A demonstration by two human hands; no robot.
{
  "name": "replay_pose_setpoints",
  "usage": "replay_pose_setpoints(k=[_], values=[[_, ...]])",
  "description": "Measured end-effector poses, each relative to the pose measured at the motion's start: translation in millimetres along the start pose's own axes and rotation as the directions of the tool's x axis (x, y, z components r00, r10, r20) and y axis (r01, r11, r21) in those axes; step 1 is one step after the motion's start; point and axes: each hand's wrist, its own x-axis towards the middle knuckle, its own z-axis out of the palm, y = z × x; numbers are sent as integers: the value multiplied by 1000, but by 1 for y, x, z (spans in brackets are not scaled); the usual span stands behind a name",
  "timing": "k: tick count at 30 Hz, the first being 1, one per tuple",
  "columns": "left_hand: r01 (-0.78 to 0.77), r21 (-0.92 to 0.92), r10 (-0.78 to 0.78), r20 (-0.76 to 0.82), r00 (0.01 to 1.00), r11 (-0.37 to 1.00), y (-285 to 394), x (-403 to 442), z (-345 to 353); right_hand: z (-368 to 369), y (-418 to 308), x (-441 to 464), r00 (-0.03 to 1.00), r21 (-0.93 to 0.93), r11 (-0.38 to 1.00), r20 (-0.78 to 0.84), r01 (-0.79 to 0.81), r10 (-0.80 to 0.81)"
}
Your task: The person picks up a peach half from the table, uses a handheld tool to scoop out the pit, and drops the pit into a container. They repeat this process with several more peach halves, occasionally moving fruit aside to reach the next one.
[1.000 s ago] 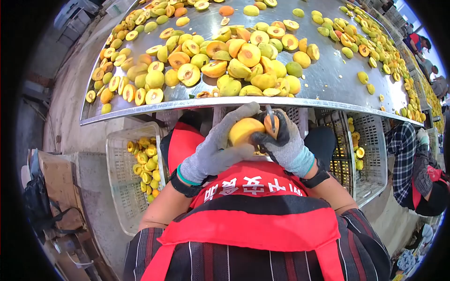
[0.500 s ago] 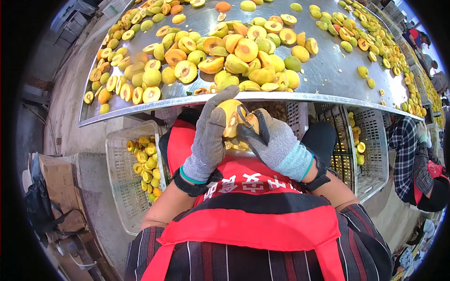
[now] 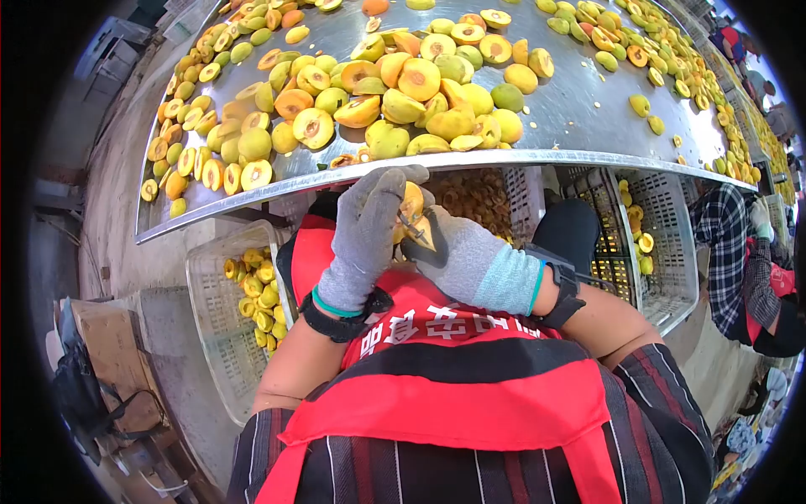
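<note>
My left hand (image 3: 359,231), in a grey glove, is wrapped round a yellow-orange fruit (image 3: 410,206) just below the metal table's front edge. My right hand (image 3: 466,252), gloved in grey with dark fingertips, is closed round a small curved metal tool (image 3: 409,223) that touches the fruit. A piece of orange fruit also shows by the right fingers. Part of the fruit and the tool's handle are hidden by the gloves. Beyond my hands, halved yellow and orange fruits (image 3: 419,78) lie heaped on the metal table (image 3: 564,126).
A white crate (image 3: 220,323) with fruit pieces stands at my left, and another white crate (image 3: 672,252) at my right. Under the table is a container of orange scraps (image 3: 474,202). A co-worker in a plaid sleeve (image 3: 724,252) sits at the far right. Cardboard boxes (image 3: 117,344) stand at left.
Both hands have moved left, and my left hand has turned more upright round the fruit. The tool has moved from beside the fruit onto it. The view has shifted slightly.
</note>
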Motion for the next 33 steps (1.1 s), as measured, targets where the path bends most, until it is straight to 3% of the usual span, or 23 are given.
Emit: replay_pose_setpoints(k=[1,2,3,4,6,10,12,13,15,16,17,19,21,23,25,27,28,29,31,33], values=[[82,-5,-82,34,996,997,2,2,-2,-12,-10,1,1000,0,1000,-4,-3,3],[-35,150,20,98,995,988,4,5,-6,-34,-28,5,995,342,934,51,-100,87],[-32,151,17,99,995,988,8,7,-8,-46,-38,6,980,636,746,134,-198,146],[59,86,-74,179,981,995,13,8,-10,-45,-36,7,980,639,743,136,-200,147],[187,13,-182,291,939,982,17,11,-12,-47,-29,11,905,627,685,410,-371,115],[126,192,-182,306,935,973,14,19,-11,-49,-33,8,904,619,663,347,-421,250],[237,-91,-196,326,925,967,9,17,-11,-50,-25,4,901,825,380,429,-419,62],[236,-91,-195,325,925,967,4,17,-11,-46,-20,2,901,825,380,429,-419,62],[157,-176,-93,323,942,972,-3,17,-8,-38,-11,-1,965,861,464,258,-209,-44],[176,-158,-118,318,941,972,-4,17,-7,-39,-11,-2,938,906,251,346,-340,20],[174,-159,-117,316,941,972,-5,17,-4,-42,-12,-2,937,906,252,348,-341,18],[228,-402,-108,299,948,887,-8,17,3,-50,-16,-2,853,809,-304,521,-503,-25],[158,-373,-51,279,959,914,-11,18,9,-54,-18,-5,858,808,-314,511,-499,-48],[211,-421,-105,261,960,882,-10,19,13,-54,-19,-7,851,737,-486,525,-469,-26],[189,-383,-101,239,966,904,-11,19,17,-51,-16,-9,852,731,-500,523,-464,-26],[-2,-219,37,154,987,976,-15,20,22,-49,-13,-9,873,723,-526,480,-448,-85],[115,-348,-64,155,986,930,-12,20,24,-48,-12,-9,873,723,-526,480,-448,-84],[116,-349,-64,155,986,930,-14,22,29,-47,-13,-10,901,757,-510,422,-409,-96],[122,-639,-244,-105,964,759,-22,29,38,-45,-13,-11,924,788,-491,366,-371,-111],[149,-590,-230,-63,971,794,-21,29,34,-44,-14,-12,957,832,-489,291,-260,-14]])
